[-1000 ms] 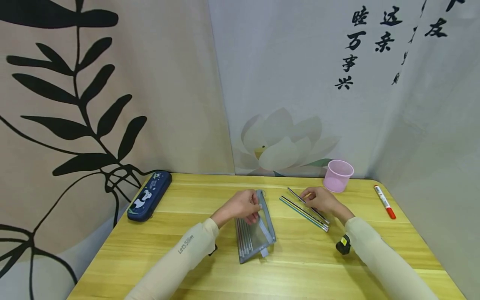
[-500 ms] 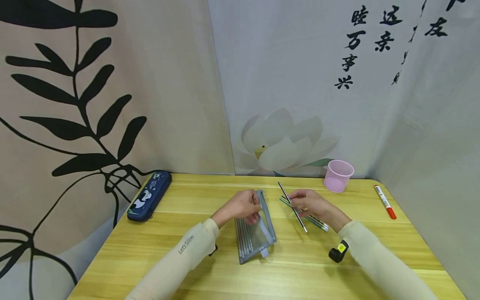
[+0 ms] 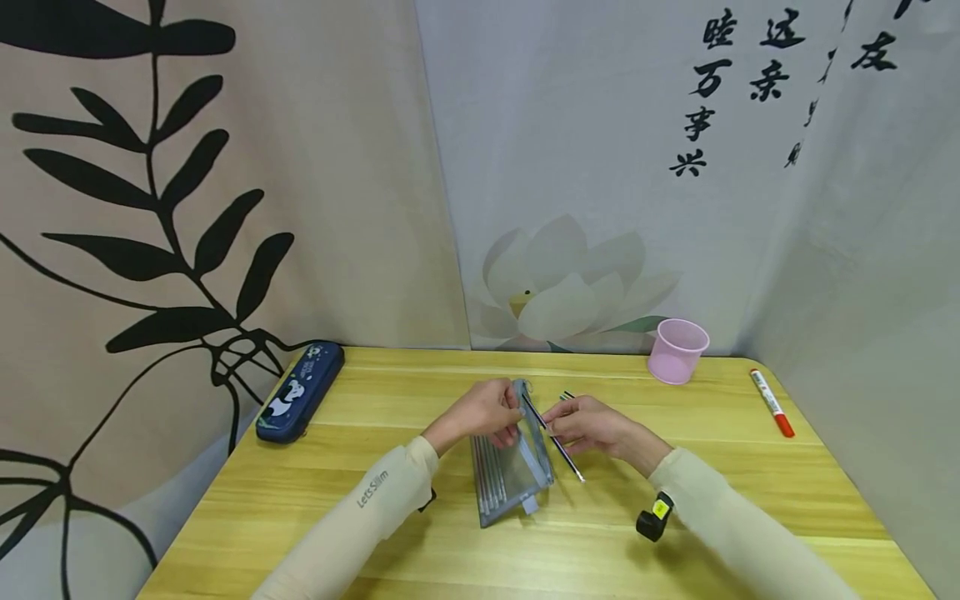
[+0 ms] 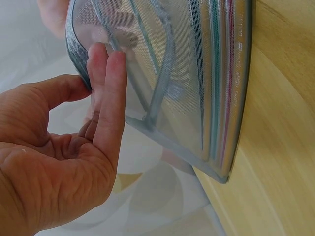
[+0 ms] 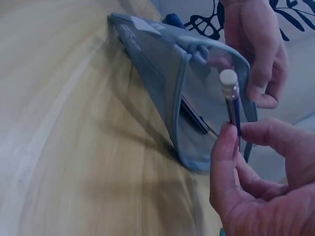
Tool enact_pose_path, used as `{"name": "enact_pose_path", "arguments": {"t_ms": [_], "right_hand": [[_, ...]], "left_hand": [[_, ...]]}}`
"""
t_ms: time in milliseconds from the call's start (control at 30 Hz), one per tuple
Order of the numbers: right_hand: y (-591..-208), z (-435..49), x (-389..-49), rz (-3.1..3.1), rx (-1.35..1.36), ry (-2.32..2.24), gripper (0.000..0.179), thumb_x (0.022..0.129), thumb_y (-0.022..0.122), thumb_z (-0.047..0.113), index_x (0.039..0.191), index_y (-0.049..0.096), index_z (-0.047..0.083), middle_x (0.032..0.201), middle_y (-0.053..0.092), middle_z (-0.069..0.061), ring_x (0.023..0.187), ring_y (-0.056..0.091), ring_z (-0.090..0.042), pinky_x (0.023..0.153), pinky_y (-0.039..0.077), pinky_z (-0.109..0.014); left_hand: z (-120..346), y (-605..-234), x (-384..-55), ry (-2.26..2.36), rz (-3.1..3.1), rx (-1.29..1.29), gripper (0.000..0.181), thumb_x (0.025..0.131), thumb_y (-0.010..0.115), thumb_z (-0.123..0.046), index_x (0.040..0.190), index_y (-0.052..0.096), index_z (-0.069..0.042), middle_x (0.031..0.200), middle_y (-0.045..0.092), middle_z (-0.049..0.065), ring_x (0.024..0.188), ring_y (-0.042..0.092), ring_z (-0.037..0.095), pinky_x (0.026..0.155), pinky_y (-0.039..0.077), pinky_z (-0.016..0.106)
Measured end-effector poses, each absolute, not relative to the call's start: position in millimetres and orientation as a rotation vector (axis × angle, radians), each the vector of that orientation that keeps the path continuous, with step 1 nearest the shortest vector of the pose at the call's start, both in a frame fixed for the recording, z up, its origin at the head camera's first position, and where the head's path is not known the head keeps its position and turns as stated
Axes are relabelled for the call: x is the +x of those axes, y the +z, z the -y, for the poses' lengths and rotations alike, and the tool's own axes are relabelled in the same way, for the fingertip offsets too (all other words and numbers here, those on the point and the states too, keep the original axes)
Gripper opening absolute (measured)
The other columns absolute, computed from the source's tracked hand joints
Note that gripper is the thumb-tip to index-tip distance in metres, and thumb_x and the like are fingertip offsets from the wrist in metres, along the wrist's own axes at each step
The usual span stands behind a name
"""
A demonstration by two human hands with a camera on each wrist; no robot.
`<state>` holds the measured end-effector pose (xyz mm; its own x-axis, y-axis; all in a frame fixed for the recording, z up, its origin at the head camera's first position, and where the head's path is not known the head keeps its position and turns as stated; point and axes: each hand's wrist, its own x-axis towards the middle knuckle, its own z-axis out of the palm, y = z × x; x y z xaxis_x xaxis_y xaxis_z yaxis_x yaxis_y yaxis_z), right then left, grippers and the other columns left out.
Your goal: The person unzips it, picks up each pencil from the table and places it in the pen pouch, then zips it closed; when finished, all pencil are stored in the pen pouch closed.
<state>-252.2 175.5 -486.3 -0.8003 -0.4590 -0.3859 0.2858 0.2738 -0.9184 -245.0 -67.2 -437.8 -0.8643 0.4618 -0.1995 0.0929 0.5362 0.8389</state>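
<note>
My left hand (image 3: 489, 412) pinches the rim of a grey mesh zip pouch (image 3: 517, 479), spreading its mouth apart. Several pencils (image 4: 215, 98) lie inside along the bottom edge, seen through the mesh in the left wrist view. Between thumb and fingertips, my right hand (image 3: 592, 427) holds a dark pencil (image 3: 567, 460) with a white eraser (image 5: 228, 77) on its end. That pencil slants across the pouch's right side, right at the open mouth. Other pencils (image 3: 567, 395) lie on the table, mostly hidden behind my right hand.
A navy pencil case (image 3: 300, 392) with a panda print stands at the table's back left. At the back right is a pink cup (image 3: 678, 352). A red-capped marker (image 3: 772, 403) lies near the right edge of the wooden table (image 3: 600, 550).
My right hand has lifted one pencil from the loose ones, turned it steeper and carried it left to the pouch mouth. My left hand has stayed in place.
</note>
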Motion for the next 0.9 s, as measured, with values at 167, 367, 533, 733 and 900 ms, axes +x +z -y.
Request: {"name": "enact_pose_path", "arguments": {"t_ms": [167, 367, 533, 733, 900], "right_hand": [[-489.4, -162.7, -256.9, -1.919, -0.12, -1.604, 0.038, 0.096, 0.069, 0.011, 0.131, 0.063, -0.005, 0.087, 0.068, 0.003, 0.075, 0.063, -0.009, 0.065, 0.062, -0.024], [-489.2, -150.7, -260.6, -1.927, -0.096, -1.628, 0.035, 0.098, 0.068, 0.011, 0.13, 0.065, -0.003, 0.094, 0.07, 0.0, 0.08, 0.069, -0.01, 0.07, 0.065, -0.025], [-489.1, -138.8, -260.8, -1.931, -0.088, -1.651, 0.031, 0.1, 0.065, 0.009, 0.129, 0.065, -0.003, 0.091, 0.073, -0.002, 0.08, 0.072, -0.011, 0.071, 0.066, -0.026], [-492.9, -125.6, -256.6, -2.029, -0.126, -1.637, 0.031, 0.1, 0.06, 0.007, 0.128, 0.066, -0.006, 0.084, 0.072, 0.001, 0.078, 0.072, -0.012, 0.07, 0.066, -0.029], [-498.3, -117.8, -252.7, -2.105, -0.113, -1.605, 0.032, 0.103, 0.058, 0.007, 0.132, 0.066, -0.005, 0.087, 0.07, -0.002, 0.079, 0.069, -0.013, 0.066, 0.062, -0.028]], "left_hand": [[67.4, -436.8, -245.3, 1.249, -2.386, 0.473, 0.006, 0.103, 0.059, -0.008, 0.1, 0.058, -0.003, 0.075, 0.074, 0.015, 0.064, 0.077, 0.03, 0.069, 0.068, 0.054], [67.1, -434.5, -246.0, 1.236, -2.379, 0.473, 0.008, 0.103, 0.061, -0.009, 0.1, 0.057, -0.003, 0.078, 0.074, 0.016, 0.067, 0.077, 0.032, 0.068, 0.069, 0.051], [67.3, -434.4, -246.8, 1.249, -2.345, 0.437, 0.012, 0.105, 0.064, -0.012, 0.1, 0.057, -0.003, 0.08, 0.074, 0.017, 0.067, 0.077, 0.03, 0.07, 0.069, 0.05], [67.0, -434.4, -246.8, 1.253, -2.348, 0.444, 0.01, 0.105, 0.061, -0.011, 0.1, 0.058, -0.003, 0.078, 0.073, 0.015, 0.063, 0.076, 0.026, 0.073, 0.068, 0.054], [65.8, -433.9, -246.6, 1.258, -2.346, 0.428, 0.008, 0.104, 0.061, -0.009, 0.1, 0.058, -0.002, 0.076, 0.074, 0.015, 0.06, 0.074, 0.023, 0.07, 0.069, 0.052]]}}
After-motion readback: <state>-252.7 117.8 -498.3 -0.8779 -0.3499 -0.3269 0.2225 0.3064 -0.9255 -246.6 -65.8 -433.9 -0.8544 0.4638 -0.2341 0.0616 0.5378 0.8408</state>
